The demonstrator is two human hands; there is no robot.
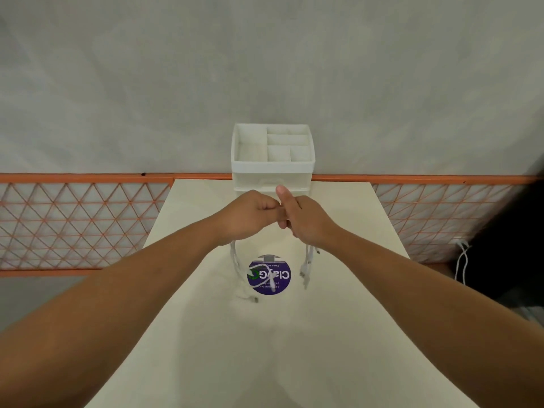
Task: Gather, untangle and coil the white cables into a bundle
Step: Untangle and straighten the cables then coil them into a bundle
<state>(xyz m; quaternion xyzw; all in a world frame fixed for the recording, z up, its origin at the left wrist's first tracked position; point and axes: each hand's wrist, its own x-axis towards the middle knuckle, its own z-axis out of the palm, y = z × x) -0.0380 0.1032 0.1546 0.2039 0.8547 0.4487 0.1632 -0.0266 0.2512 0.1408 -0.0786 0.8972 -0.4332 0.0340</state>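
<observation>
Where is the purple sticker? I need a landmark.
Head view: the purple sticker lies mid-table, below both hands, between the hanging white cables, one strand crossing it.

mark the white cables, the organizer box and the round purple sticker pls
white cables (306, 265): head view, strands hanging below the right hand.
organizer box (272, 166): head view, front rim of its top tray.
round purple sticker (279, 276): head view, printed face, right of centre.
</observation>
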